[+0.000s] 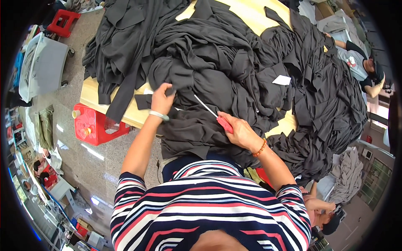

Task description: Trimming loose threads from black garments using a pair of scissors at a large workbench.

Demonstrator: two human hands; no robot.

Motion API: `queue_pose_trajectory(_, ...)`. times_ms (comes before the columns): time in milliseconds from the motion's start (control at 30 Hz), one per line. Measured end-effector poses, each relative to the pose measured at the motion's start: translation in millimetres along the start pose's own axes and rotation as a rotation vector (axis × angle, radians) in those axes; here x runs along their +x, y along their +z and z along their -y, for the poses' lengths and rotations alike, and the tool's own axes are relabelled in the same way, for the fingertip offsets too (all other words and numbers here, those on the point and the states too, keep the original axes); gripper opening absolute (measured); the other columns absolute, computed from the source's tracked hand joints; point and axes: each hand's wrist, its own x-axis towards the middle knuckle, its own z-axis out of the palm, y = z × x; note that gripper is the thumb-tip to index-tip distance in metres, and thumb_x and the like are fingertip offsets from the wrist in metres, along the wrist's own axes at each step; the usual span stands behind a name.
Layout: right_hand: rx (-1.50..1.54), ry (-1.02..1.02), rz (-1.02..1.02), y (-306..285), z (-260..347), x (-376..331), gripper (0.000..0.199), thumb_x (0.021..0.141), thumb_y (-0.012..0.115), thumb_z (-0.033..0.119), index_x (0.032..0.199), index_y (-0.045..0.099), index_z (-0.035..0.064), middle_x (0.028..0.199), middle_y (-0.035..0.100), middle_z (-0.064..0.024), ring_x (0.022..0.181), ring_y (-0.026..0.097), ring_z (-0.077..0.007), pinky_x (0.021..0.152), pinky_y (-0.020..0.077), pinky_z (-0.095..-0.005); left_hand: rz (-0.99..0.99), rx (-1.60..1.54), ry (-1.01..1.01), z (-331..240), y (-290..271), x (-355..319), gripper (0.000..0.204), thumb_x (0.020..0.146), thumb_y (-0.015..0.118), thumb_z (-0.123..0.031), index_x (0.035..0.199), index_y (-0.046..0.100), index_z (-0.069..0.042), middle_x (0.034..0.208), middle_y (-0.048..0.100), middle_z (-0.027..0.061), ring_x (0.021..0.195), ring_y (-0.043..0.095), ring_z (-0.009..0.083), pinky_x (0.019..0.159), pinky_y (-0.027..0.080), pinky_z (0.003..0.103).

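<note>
My right hand (243,131) is closed around a red-handled tool (225,124) with a long, thin metal shaft. The shaft points up and to the left over a heap of dark grey garments (205,85); whether it is a single blade or scissors seen edge-on, I cannot tell. To its left, my left hand (162,100) pinches a bit of dark grey fabric (170,91) between thumb and fingers. More of the dark cloth (188,129) lies bunched at the table's near edge, against my body.
A light wooden table (136,112) carries the heap, with a white paper slip (282,80) on top. Red plastic stools (90,125) and a grey wheeled bin (44,65) stand at the left. Two other people are at the right, one far (354,62), one near (322,209).
</note>
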Motion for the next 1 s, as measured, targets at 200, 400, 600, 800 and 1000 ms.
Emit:
queue_pose_trajectory(200, 0.109, 0.016, -0.092, -39.8, 43.7, -1.4, 0.049, 0.084, 0.064, 0.011, 0.130, 0.049, 0.0028, 0.095, 0.065, -0.0226, 0.086, 0.063, -0.0400, 0.077, 0.0491, -0.0371, 0.137, -0.972, -0.218, -78.4, -29.9, 40.3, 0.027, 0.094, 0.059, -0.024, 0.109, 0.061, -0.002, 0.103, 0.066, 0.0065, 0.092, 0.065, 0.0176, 0.080, 0.053, 0.035)
queue_pose_trajectory(400, -0.043, 0.003, -0.032, -56.6, 65.3, 2.0, 0.046, 0.084, 0.063, 0.022, 0.125, 0.053, 0.0022, 0.088, 0.065, -0.0242, 0.084, 0.062, -0.0423, 0.076, 0.0496, -0.0451, 0.007, -0.600, -0.108, -30.5, -1.5, 62.4, 0.023, 0.092, 0.061, -0.021, 0.092, 0.067, 0.001, 0.085, 0.066, 0.0008, 0.076, 0.059, 0.0073, 0.070, 0.047, 0.023)
queue_pose_trajectory(600, -0.115, -0.018, 0.066, -52.9, 73.5, 23.0, 0.045, 0.085, 0.063, 0.023, 0.126, 0.053, 0.0052, 0.090, 0.066, -0.0205, 0.085, 0.063, -0.0397, 0.075, 0.0497, -0.0445, 0.103, -0.533, 0.065, -49.8, 3.5, 46.2, 0.018, 0.092, 0.060, -0.013, 0.100, 0.068, 0.001, 0.089, 0.067, 0.0006, 0.077, 0.059, 0.0076, 0.070, 0.047, 0.022)
queue_pose_trajectory(800, -0.034, -0.045, 0.004, -58.1, 56.2, 13.0, 0.046, 0.085, 0.062, 0.025, 0.126, 0.053, 0.0054, 0.088, 0.067, -0.0211, 0.085, 0.063, -0.0400, 0.077, 0.0495, -0.0450, 0.138, -0.732, -0.065, -34.2, -34.9, 32.2, 0.020, 0.093, 0.057, -0.009, 0.107, 0.066, 0.002, 0.099, 0.068, 0.0049, 0.086, 0.065, 0.0117, 0.079, 0.051, 0.025)
queue_pose_trajectory(1000, -0.044, -0.172, 0.272, -46.6, 55.9, 12.1, 0.048, 0.083, 0.064, 0.021, 0.127, 0.052, 0.0059, 0.089, 0.066, -0.0208, 0.084, 0.063, -0.0396, 0.074, 0.0497, -0.0432, 0.122, -0.721, -0.160, -23.1, -45.7, 0.9, 0.020, 0.090, 0.057, -0.007, 0.106, 0.063, 0.003, 0.101, 0.067, 0.0080, 0.091, 0.065, 0.0170, 0.081, 0.052, 0.030)
